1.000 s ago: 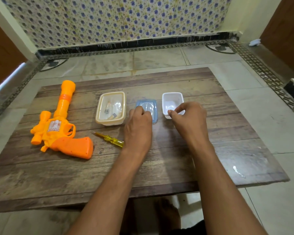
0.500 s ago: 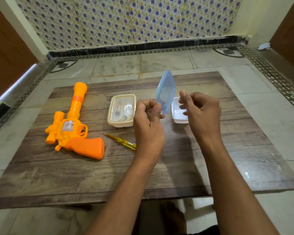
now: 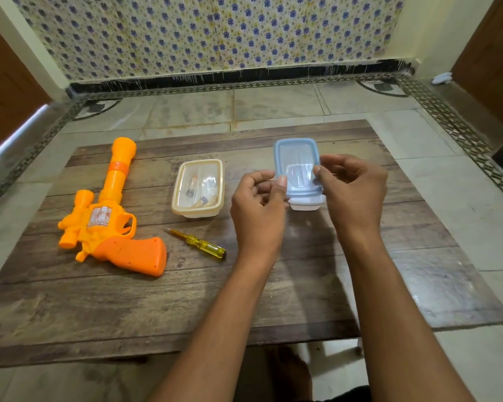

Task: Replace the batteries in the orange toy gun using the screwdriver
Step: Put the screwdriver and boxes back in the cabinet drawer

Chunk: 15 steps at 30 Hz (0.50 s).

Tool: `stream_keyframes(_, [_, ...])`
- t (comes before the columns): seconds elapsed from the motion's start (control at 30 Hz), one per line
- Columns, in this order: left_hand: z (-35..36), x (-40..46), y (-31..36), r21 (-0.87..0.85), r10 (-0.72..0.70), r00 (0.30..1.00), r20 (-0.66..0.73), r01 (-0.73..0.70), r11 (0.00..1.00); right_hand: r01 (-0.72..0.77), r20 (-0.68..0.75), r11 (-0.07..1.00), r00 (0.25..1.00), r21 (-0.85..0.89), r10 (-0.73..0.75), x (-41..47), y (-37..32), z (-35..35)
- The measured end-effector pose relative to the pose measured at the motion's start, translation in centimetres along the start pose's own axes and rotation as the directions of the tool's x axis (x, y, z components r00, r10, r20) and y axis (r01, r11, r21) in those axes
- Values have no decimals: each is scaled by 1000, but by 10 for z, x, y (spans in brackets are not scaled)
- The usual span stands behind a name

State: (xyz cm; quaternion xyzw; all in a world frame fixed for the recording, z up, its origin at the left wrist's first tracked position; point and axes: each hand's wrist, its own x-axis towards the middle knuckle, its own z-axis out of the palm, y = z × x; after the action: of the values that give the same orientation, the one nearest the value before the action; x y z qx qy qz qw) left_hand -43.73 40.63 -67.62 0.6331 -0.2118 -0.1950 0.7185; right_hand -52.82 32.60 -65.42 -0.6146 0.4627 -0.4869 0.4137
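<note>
The orange toy gun (image 3: 108, 219) lies on the left of the wooden table (image 3: 186, 300), barrel pointing away from me. A yellow-handled screwdriver (image 3: 199, 242) lies just right of its grip. A cream-lidded box (image 3: 198, 187) with batteries and small parts inside stands behind the screwdriver. My left hand (image 3: 259, 210) and my right hand (image 3: 350, 188) both pinch a clear blue lid (image 3: 297, 166), holding it tilted above a small white box (image 3: 307, 203).
The low table stands on a tiled floor (image 3: 273, 103) with a patterned border, a floral wall behind. Brown doors flank both sides. My foot (image 3: 291, 372) shows under the table's near edge.
The blue lid lay on the table a second ago. My left hand lifted it on edge, and now both hands hold it flatter, over the white box on the right.
</note>
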Motion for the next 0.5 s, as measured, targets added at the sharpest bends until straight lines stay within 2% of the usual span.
stream_keyframes(0.27, [21, -3, -14, 346, 117, 990, -76, -83, 935, 31, -40, 973, 998, -229, -41, -3, 14, 3])
stream_keyframes(0.5, [34, -3, -22, 440, 88, 992, -94, -38, 897, -27, -22, 978, 999, -206, 23, -2, 22, 2])
